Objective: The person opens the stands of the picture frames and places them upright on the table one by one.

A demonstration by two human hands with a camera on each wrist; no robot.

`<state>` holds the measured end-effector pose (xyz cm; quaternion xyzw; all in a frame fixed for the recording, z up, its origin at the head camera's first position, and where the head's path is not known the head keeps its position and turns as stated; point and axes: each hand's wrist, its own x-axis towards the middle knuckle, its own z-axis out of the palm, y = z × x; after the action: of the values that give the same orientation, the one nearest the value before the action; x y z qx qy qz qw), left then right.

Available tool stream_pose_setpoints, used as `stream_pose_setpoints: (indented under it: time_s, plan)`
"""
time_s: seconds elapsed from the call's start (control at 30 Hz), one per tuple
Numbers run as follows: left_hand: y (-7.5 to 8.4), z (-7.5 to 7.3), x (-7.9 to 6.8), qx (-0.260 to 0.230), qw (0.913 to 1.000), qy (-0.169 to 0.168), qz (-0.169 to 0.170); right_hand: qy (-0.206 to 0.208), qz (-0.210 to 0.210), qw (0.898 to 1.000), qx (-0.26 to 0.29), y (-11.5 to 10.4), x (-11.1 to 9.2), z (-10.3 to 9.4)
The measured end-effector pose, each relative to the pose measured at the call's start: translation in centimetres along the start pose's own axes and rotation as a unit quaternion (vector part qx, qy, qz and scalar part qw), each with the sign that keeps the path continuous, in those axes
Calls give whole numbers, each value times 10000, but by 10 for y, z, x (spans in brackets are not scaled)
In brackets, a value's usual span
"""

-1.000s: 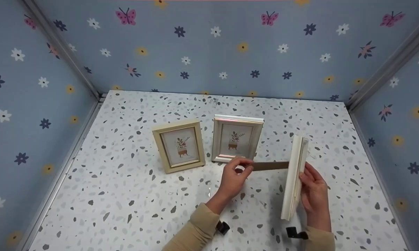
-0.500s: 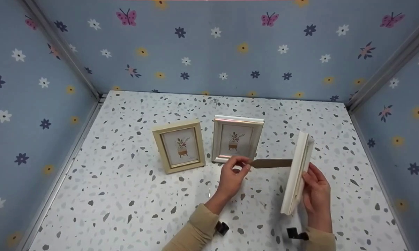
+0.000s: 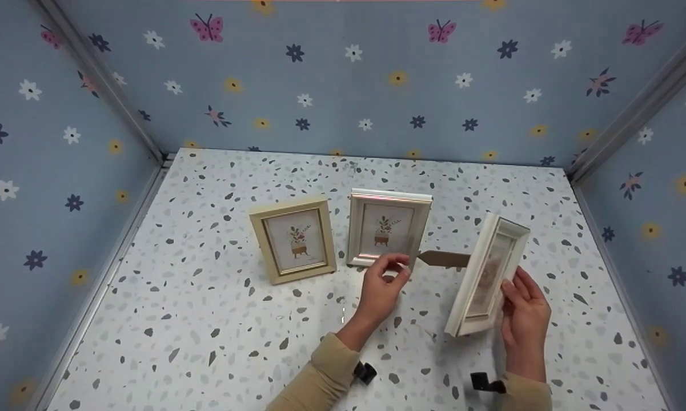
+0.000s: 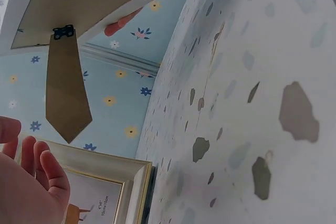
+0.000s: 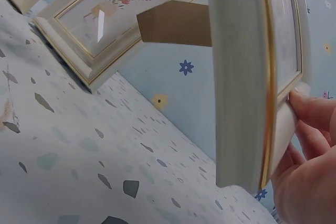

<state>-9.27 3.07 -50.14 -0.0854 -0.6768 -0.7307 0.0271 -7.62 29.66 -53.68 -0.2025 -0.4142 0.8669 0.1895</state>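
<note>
At the right of the head view, a cream picture frame (image 3: 474, 279) is off the table, tilted, its glass turned partly toward me. My right hand (image 3: 524, 311) pinches it by its right edge, thumb on the front, as the right wrist view also shows. A brown pointed stand leg (image 3: 445, 259) sticks out from its back; in the left wrist view the leg (image 4: 67, 87) hangs from a dark hinge (image 4: 63, 31). Left of the leg's tip is my left hand (image 3: 380, 291), fingers loosely curled with nothing between them. It appears apart from the leg.
A silvery-white picture frame (image 3: 356, 228) stands just behind my left hand. To its left stands a yellowish-cream frame (image 3: 265, 245). Both carry a potted-plant print. The speckled white tabletop (image 3: 205, 342) ends at blue flowered walls (image 3: 343, 103) behind and at the sides.
My left hand has let go of the stand leg's tip. My right hand has turned the frame, so its front, earlier nearly edge-on, now faces me more. The two standing frames have not moved.
</note>
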Motion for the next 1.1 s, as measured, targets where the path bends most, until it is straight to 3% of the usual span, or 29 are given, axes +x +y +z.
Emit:
stream_pose_setpoints:
  time_s: [0.17,0.47,0.67,1.1]
  plan:
    - [-1,3,2,-141,9995,-269,0,275,-192,9988,-363,-1,-1,0]
    - [-32,20,10,-291,9973,-681,-17,691,-614,9924,-817,-3,-5,6]
    - [-30,24,8,-589,9911,-1184,174,955,-824,9858,-1107,-5,-8,8]
    - [-26,35,16,-244,9832,-1808,3,1481,-1420,9610,-1854,-1,-6,15]
